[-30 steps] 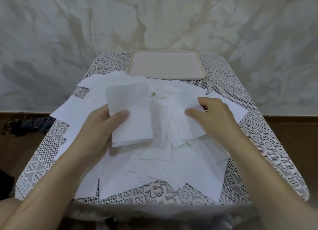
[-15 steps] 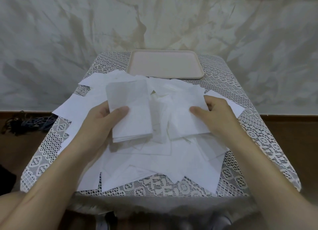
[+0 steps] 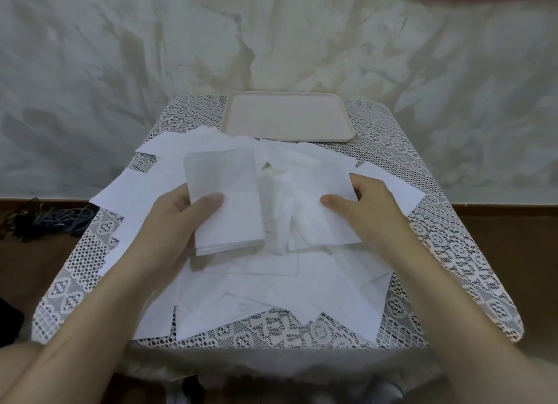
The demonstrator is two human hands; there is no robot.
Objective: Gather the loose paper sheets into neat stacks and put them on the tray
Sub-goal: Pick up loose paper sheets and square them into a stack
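The left hand (image 3: 172, 222) grips a stack (image 3: 229, 204), thumb on top, at 10 o'clock over the loose sheets (image 3: 271, 295). The right hand (image 3: 371, 210) pinches one sheet (image 3: 332, 225) at 2 o'clock; the tray (image 3: 287, 116) lies beyond at the table's (image 3: 437, 252) 12 o'clock

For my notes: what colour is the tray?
The tray is plain pale beige, seen in the head view.

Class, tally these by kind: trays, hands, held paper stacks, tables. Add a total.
Trays: 1, the tray
Hands: 2, left hand and right hand
Held stacks: 1, the paper stack in the left hand
Tables: 1, the table
Total: 5
Right hand pinches a loose sheet.
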